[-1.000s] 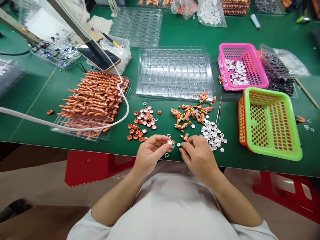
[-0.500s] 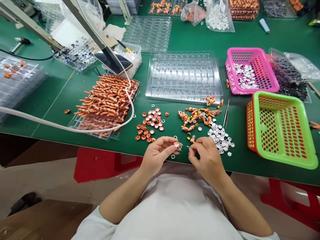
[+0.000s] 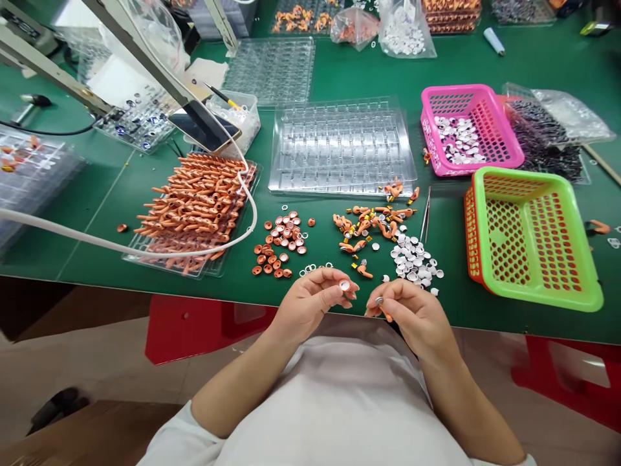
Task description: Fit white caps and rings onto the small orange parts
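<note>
Between the thumb and fingers of my left hand (image 3: 313, 299) is a small orange cup with a white inside (image 3: 345, 285). My right hand (image 3: 412, 314), a short gap to its right, pinches a small orange part with a grey end (image 3: 380, 301). Beyond my left hand lie loose orange cups (image 3: 281, 243), some lined white, and a few white rings (image 3: 310, 267). Orange curved parts with yellow bits (image 3: 359, 223) lie beyond the gap between my hands. White caps (image 3: 414, 259) are heaped just past my right hand.
A green basket (image 3: 528, 294) stacked on a red one and a pink basket (image 3: 478, 169) stand at right. Tweezers (image 3: 425, 215) lie near the caps. Clear trays (image 3: 342, 145) are behind; a white cable (image 3: 111, 243) crosses a stack of orange parts (image 3: 194, 207) at left.
The view has shifted slightly, so the table items appear further left. My right hand has turned, and the orange part with the grey end now shows in its fingers. My left hand keeps its cup.
</note>
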Demonstrator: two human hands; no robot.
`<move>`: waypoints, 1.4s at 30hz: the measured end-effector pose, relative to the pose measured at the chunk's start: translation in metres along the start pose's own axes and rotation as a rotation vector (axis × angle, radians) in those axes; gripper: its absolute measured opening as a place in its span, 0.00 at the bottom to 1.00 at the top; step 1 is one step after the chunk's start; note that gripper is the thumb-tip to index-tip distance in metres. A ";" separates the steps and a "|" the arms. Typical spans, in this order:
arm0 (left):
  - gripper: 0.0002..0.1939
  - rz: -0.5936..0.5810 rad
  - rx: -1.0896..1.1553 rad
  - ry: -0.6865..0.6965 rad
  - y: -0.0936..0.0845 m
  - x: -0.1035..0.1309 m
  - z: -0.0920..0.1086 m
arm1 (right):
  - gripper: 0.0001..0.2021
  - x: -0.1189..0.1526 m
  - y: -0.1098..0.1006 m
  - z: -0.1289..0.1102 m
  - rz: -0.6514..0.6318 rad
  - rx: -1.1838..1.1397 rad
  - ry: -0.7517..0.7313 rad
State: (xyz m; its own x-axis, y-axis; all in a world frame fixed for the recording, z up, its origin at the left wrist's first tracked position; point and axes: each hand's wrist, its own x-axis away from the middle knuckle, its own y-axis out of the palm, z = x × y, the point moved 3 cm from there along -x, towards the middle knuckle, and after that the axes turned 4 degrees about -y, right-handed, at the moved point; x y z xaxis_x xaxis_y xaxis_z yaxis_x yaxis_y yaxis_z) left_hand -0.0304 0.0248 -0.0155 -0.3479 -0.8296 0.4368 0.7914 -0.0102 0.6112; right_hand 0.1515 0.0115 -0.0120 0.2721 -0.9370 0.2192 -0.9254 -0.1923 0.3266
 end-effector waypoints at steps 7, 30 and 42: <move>0.05 -0.091 -0.175 0.050 0.017 0.004 -0.010 | 0.07 -0.002 0.001 0.005 0.081 0.043 0.012; 0.09 -0.027 -0.930 0.507 0.035 -0.003 -0.005 | 0.07 -0.001 -0.007 -0.015 0.104 0.371 -0.006; 0.10 -0.003 -0.940 0.503 0.032 -0.005 -0.003 | 0.05 -0.004 -0.007 -0.014 0.125 0.461 -0.032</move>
State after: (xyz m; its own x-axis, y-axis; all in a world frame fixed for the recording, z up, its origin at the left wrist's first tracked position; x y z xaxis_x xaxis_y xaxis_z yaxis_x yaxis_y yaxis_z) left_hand -0.0015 0.0264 -0.0001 -0.2729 -0.9619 -0.0175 0.9359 -0.2612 -0.2365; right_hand 0.1608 0.0204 -0.0021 0.1496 -0.9683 0.2002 -0.9730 -0.1802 -0.1444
